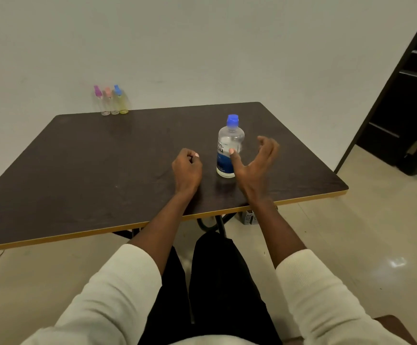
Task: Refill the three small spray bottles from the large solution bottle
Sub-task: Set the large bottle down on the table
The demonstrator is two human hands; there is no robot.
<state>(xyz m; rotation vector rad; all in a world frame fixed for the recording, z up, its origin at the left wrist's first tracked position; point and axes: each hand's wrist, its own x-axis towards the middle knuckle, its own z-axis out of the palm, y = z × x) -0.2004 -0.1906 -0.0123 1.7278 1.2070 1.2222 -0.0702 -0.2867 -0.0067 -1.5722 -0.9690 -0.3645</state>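
The large solution bottle (228, 148) stands upright on the dark table (102, 155), clear with a blue label and a blue cap on. My right hand (257, 165) hovers just right of it, fingers spread in a loose curve, thumb in front of the bottle, holding nothing. My left hand (187, 170) sits left of the bottle with fingers curled into a fist, holding nothing. Three small spray bottles stand in a row at the table's far left edge: purple cap (100, 100), pink cap (109, 100), blue cap (120, 100), all capped.
A white wall runs behind the table. A dark door (411, 95) stands open at the right. Under the table are its metal legs and a small grey basket (249, 217). My knees are at the table's near edge.
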